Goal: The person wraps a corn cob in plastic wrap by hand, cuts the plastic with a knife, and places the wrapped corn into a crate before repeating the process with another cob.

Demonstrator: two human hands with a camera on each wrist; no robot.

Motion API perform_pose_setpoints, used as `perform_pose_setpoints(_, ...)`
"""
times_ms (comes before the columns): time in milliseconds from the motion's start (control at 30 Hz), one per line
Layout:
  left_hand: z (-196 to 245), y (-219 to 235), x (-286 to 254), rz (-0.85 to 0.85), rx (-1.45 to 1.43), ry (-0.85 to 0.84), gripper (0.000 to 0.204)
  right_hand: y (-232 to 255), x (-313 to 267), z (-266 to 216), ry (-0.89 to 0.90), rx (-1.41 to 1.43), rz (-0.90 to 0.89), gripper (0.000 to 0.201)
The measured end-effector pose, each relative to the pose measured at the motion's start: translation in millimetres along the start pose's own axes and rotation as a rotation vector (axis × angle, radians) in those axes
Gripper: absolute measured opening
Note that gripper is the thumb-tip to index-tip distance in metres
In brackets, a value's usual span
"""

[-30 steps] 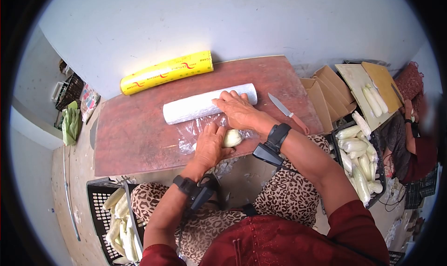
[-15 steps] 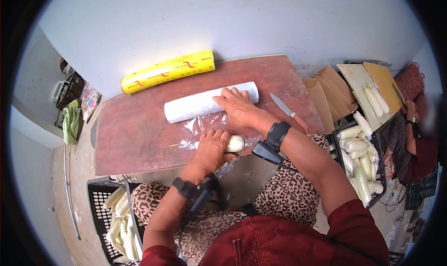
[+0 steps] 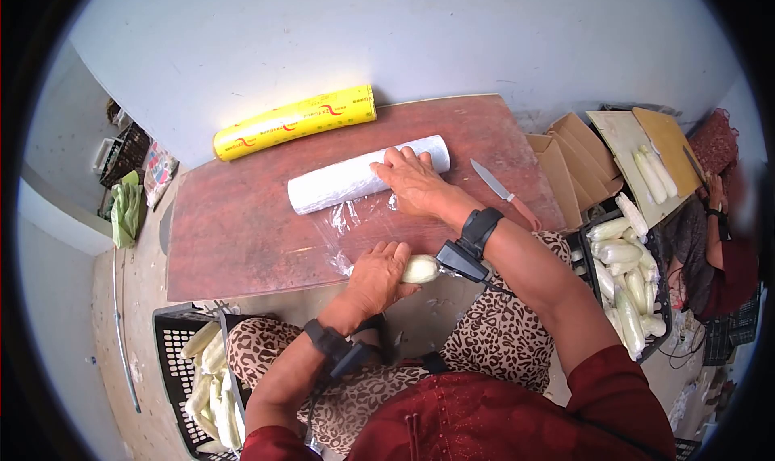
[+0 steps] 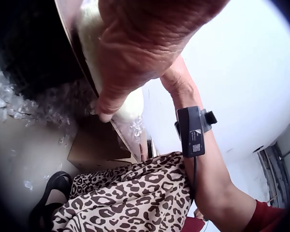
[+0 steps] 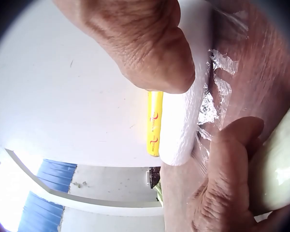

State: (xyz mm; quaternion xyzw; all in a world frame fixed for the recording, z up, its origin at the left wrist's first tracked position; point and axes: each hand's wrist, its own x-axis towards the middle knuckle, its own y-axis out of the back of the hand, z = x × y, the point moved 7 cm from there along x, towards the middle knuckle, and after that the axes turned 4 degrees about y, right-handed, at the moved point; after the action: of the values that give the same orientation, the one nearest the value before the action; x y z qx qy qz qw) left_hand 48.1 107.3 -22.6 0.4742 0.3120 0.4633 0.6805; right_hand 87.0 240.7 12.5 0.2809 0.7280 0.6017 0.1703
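Note:
At the table's front edge my left hand [image 3: 378,278] curls over a pale, film-wrapped vegetable [image 3: 422,269], fingers on top and thumb on the near side. The left wrist view shows the vegetable [image 4: 131,105] under the hand [image 4: 140,53] and beside the thumb. Clear film [image 3: 345,223] stretches from the white roll [image 3: 339,180] to the vegetable. My right hand [image 3: 417,185] rests on the roll's right part with fingers laid over it. In the right wrist view, the right hand [image 5: 145,48] covers part of the roll [image 5: 179,135].
Behind the roll lies a yellow tube [image 3: 295,122]. A knife [image 3: 492,180] lies right of my right hand on the red table [image 3: 226,235]. Crates of pale vegetables stand at left [image 3: 173,340] and right [image 3: 663,295]. Another person's arm [image 3: 714,227] shows at far right.
My left hand and the vegetable have moved toward me and right, to the table's front edge. The film between roll and vegetable is drawn out longer. My right hand stays on the roll.

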Motion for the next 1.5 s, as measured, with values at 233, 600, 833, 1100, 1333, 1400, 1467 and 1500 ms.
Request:
perform_pose_setpoints(233, 10.6, -21.7, -13.1, -0.263, -0.190, 0.066, 0.062, 1.7, 3.1, 1.0, 0.013, 0.017, 0.026, 0.043)
perform_pose_setpoints(600, -38.6, -125.6, -53.2, -0.917, -0.639, 0.382, 0.074, 0.1, 4.1, -2.4, 0.019, -0.012, 0.008, 0.047)
perform_pose_setpoints(833, -26.3, -157.2, -79.8, -1.046, -0.545, 0.280, 0.076, 0.2, 4.1, -2.9, 0.019, -0.002, -0.010, 0.051)
perform_pose_setpoints(1100, -14.7, -99.4, -56.6, -0.910, -1.435, 0.589, 0.054, 7.6, -12.7, 2.1, 0.028, 0.108, -0.005, 0.048)
perform_pose_setpoints(1333, 2.2, -20.7, -36.8, -0.660, -1.812, 0.310, 0.050, 34.0, -37.3, 33.5, -0.050, 0.417, 0.005, 0.045)
perform_pose_setpoints(1400, -0.9, -7.8, -34.4, -0.586, -1.917, 0.237, 0.051, 30.3, -44.9, 37.2, -0.076, 0.728, -0.061, 0.044)
perform_pose_setpoints(1467, -2.0, 2.2, -31.8, -0.518, -1.983, 0.183, 0.050, 27.7, -53.3, 39.0, -0.082, 0.904, -0.161, 0.050)
perform_pose_setpoints(1500, -2.9, 6.0, -29.8, -0.484, -2.015, 0.156, 0.050, 27.9, -58.5, 36.5, -0.085, 1.037, -0.189, 0.053)
